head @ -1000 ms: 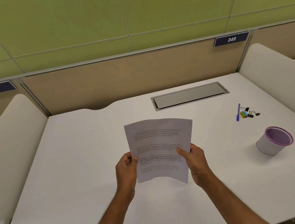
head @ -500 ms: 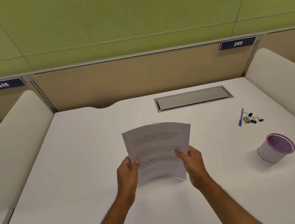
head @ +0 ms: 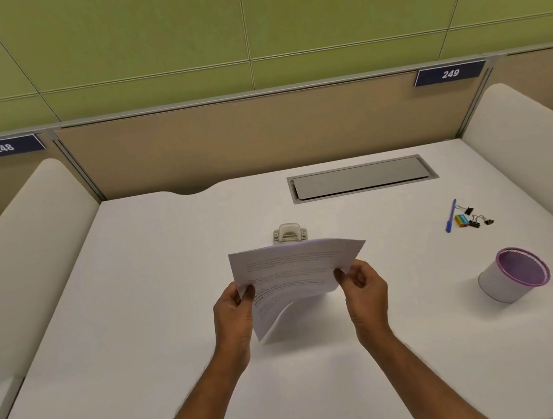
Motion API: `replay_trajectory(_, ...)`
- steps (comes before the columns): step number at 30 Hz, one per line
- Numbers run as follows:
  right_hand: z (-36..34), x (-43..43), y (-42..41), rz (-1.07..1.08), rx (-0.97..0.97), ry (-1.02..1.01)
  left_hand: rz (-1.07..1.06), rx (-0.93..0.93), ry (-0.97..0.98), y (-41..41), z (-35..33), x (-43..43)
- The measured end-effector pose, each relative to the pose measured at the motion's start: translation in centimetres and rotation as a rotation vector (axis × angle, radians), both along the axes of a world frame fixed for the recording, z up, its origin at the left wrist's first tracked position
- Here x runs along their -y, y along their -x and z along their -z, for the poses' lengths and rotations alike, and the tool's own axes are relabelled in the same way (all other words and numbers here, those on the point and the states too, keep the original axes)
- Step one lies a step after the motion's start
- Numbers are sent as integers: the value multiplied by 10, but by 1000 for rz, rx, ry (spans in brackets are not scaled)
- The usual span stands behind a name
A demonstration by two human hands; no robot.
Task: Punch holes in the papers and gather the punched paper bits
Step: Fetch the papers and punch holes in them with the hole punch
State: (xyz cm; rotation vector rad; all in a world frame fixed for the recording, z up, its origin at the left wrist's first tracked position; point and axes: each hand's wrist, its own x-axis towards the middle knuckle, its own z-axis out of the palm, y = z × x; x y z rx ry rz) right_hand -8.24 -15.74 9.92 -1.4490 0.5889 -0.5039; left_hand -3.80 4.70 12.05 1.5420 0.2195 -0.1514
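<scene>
i'm at the feeding step: left hand and right hand each pinch a side of the papers, held above the desk, hole punch at 12 o'clock just beyond. next, i judge, slide the top edge into its slot.

The desk has a smooth, matt white top that looks like laminate. The papers are thin, matt white printed sheets, limp enough to curl. The hole punch looks like pale plastic with small shiny metal parts at its sides. The cup seems matt white plastic with a purple rim. The cable hatch appears brushed grey metal, and the back panel a dull beige board.
</scene>
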Motion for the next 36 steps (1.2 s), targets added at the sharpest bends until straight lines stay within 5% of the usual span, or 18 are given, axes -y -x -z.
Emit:
replay_trajectory(7,-10,4,-5,95,-7,138,33,6,-27,-5,-4,5)
replay_trajectory(16,-3,6,3,186,-63,77,45,-2,7,-5,-4,6)
replay_trajectory(25,-12,2,7,98,-53,163,51,6,14,-8,-7,10)
replay_trajectory(36,-41,10,12,-248,-78,265,88,97,5,-18,-16,-2)
